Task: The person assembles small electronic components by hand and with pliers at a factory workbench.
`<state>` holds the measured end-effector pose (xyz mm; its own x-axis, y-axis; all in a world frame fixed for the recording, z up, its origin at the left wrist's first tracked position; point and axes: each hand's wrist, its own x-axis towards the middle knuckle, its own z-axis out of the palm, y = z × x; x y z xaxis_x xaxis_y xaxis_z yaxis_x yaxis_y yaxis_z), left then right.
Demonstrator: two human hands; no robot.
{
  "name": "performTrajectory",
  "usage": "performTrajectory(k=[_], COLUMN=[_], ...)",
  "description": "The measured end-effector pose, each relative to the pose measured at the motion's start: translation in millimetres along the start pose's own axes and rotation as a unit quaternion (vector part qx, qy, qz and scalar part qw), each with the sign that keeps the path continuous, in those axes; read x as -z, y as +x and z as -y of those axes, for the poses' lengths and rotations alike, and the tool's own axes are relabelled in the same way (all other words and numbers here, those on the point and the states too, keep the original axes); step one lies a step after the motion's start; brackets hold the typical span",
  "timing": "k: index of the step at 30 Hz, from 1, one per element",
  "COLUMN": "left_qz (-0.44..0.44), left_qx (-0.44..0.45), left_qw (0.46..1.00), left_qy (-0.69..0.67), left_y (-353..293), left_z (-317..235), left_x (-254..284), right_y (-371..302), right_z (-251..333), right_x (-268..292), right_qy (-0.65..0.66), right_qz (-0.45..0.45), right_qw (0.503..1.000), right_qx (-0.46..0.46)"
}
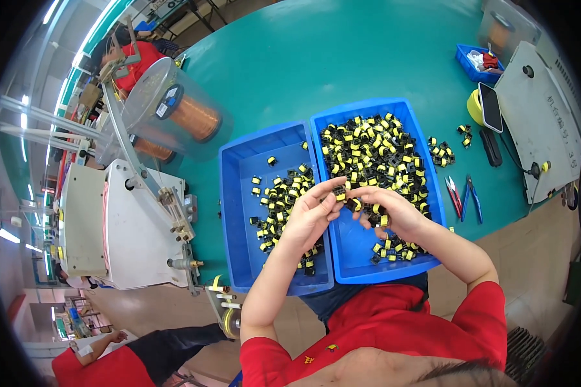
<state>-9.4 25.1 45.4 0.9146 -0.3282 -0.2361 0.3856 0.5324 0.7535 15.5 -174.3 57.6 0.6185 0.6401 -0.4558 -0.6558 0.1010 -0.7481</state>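
Note:
My left hand (308,218) pinches a small black coil bobbin (339,191) wrapped in yellow tape, above the inner walls of two blue bins. My right hand (399,211) is curled close beside it, fingertips near the same bobbin, with another yellow-taped bobbin (385,220) at its lower fingers. How many pieces the right hand holds is partly hidden. Beneath it, the right blue bin (342,273) is heaped with such bobbins, with some bare floor at its near left. Fewer bobbins lie in the left blue bin (239,187), mostly along its right side.
On the green table (271,64), loose bobbins (441,153), red-handled snips (454,197), blue-handled pliers (472,198) and a phone (490,107) lie right of the bins. A grey box (542,122) stands beyond. Leftward are a winding machine (142,226) and a copper wire spool (197,118). Other people sit nearby.

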Motion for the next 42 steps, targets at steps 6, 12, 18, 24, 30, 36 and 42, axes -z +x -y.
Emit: performTrajectory(k=[6, 12, 18, 24, 30, 36, 42], left_qz=[0.009, -0.014, -0.066, -0.039, -0.010, -0.090, -0.142], left_qx=[0.017, 0.056, -0.024, 0.052, 0.071, -0.061, -0.160], left_qw=[0.998, 0.988, 0.987, 0.998, 0.992, 0.992, 0.944], left_qy=[-0.067, -0.142, 0.146, -0.013, -0.108, 0.065, 0.250], left_y=[2, 1, 0, 2, 3, 2, 2], left_z=[-4, -7, 5, 0, 1, 6, 14], left_x=[4, 4, -8, -1, 5, -5, -7], right_y=[0, -2, -3, -1, 3, 5, 6], right_z=[-1, -1, 0, 0, -2, -3, -2], right_x=[-4, -4, -4, -3, 10, 7, 10], right_qy=[-0.033, -0.068, -0.085, 0.042, 0.058, 0.118, 0.092], right_qz=[-0.028, -0.028, -0.021, -0.035, -0.030, -0.031, -0.038], right_qw=[0.998, 0.993, 0.990, 0.996, 0.998, 0.992, 0.995], right_qx=[0.048, 0.092, 0.113, 0.076, 0.010, 0.003, -0.023])
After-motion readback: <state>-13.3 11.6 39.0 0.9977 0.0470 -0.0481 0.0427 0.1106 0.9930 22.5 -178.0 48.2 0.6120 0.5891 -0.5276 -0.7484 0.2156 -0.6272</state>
